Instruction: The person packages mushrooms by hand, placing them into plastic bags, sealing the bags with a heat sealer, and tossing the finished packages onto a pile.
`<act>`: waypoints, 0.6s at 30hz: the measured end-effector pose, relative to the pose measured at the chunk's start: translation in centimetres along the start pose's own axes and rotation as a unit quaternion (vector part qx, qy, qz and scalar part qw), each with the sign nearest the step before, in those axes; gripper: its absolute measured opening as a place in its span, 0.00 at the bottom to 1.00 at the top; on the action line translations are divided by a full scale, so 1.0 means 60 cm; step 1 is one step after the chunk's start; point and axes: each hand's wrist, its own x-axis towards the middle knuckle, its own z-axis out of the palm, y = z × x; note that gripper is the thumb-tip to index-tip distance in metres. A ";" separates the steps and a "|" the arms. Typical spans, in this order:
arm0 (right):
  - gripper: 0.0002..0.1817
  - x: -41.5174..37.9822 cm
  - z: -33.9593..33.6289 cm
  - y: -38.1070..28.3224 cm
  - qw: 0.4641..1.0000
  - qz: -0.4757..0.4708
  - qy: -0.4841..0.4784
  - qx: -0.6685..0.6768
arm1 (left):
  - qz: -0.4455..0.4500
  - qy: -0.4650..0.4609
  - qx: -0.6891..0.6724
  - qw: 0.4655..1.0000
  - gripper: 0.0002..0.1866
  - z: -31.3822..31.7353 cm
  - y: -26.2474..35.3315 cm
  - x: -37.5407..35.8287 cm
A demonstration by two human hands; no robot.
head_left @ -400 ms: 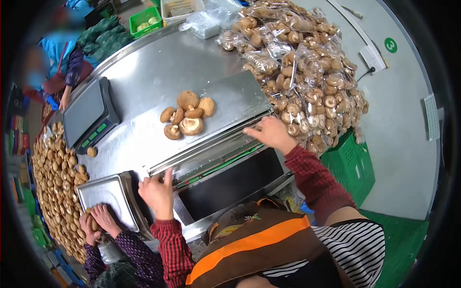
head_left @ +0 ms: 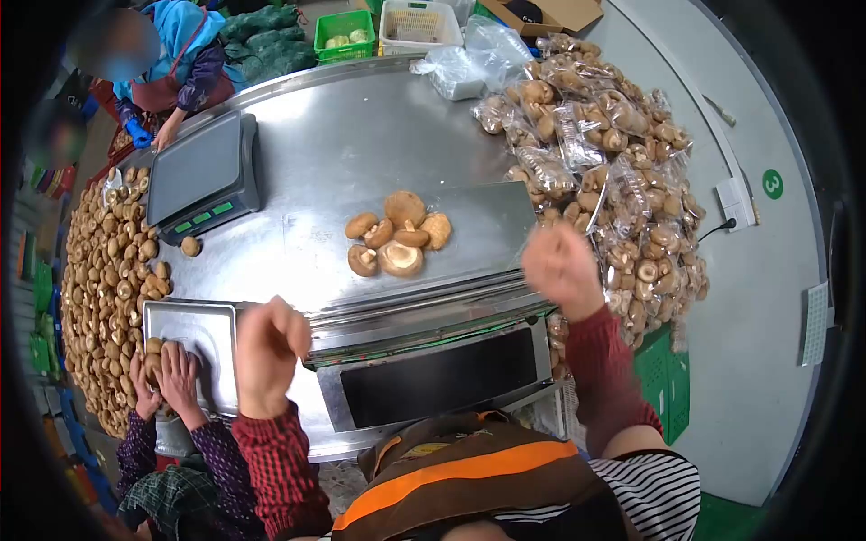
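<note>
My left hand (head_left: 267, 354) is raised above the near left corner of the sealing machine (head_left: 424, 361), its fingers curled in with nothing visible in them. My right hand (head_left: 560, 262) is blurred, lifted beside the machine's right end with fingers closed, close to the heap of bagged mushrooms (head_left: 604, 162). A small pile of loose shiitake mushrooms (head_left: 397, 236) lies on the steel plate (head_left: 487, 225) behind the machine, apart from both hands.
Another person's hands (head_left: 167, 370) gather mushrooms on a metal scale tray (head_left: 194, 325) at the left. A digital scale (head_left: 200, 173) stands further back, a person in blue behind it. Loose mushrooms (head_left: 104, 270) cover the left edge. Green crates (head_left: 345, 32) sit at the back.
Both my hands have lifted off the sealing machine's bar and closed into loose fists. The view has shifted so the table sits further right and lower.
</note>
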 end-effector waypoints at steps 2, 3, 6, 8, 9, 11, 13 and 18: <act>0.18 0.084 0.033 -0.051 0.988 -0.108 -0.102 -0.048 | 0.135 0.009 0.016 0.991 0.20 0.026 0.029 0.052; 0.18 0.134 0.060 -0.052 0.970 -0.188 -0.005 -0.152 | 0.196 0.005 0.074 0.978 0.21 0.030 0.034 0.078; 0.19 0.269 0.012 -0.043 0.882 -0.253 0.064 -0.393 | 0.286 0.027 0.435 0.853 0.23 0.017 -0.010 0.254; 0.19 0.322 -0.100 -0.027 0.712 -0.226 0.013 -0.665 | 0.172 0.003 0.566 0.806 0.23 -0.023 -0.061 0.295; 0.19 0.318 -0.104 -0.018 0.711 -0.222 0.011 -0.667 | 0.099 -0.024 0.606 0.789 0.23 -0.045 -0.085 0.295; 0.20 0.296 -0.107 0.006 0.846 -0.090 0.096 -0.517 | 0.171 -0.125 0.650 0.730 0.32 -0.073 -0.113 0.275; 0.21 0.278 -0.100 0.021 0.839 -0.056 0.105 -0.530 | 0.204 -0.165 0.705 0.659 0.46 -0.059 -0.099 0.239; 0.29 0.280 -0.056 -0.008 0.753 0.147 0.058 -0.638 | 0.157 -0.167 0.669 0.707 0.55 -0.019 -0.083 0.212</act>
